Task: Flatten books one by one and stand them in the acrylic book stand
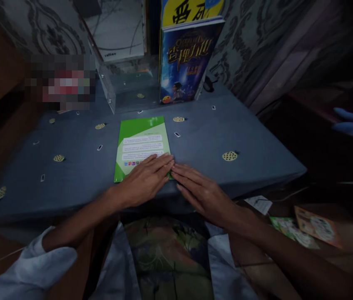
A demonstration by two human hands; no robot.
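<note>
A thin green book [142, 127] lies flat near the front of the cloth-covered table, its printed text upside down to me. Across its lower right part rests my left hand [147, 177], palm down, fingers stretched out and holding nothing. My right hand [200, 187] is at the book's lower right corner, fingers straight and together, the tips meeting those of my left hand. That corner is partly hidden under the fingers; whether the right fingertips press on the cover I cannot tell.
A clear acrylic stand [109, 93] is at the back of the table [201, 146], with a dark blue book [185, 62] upright on its right side. A blurred-out patch covers something at back left. Booklets [318, 227] lie on the floor at lower right.
</note>
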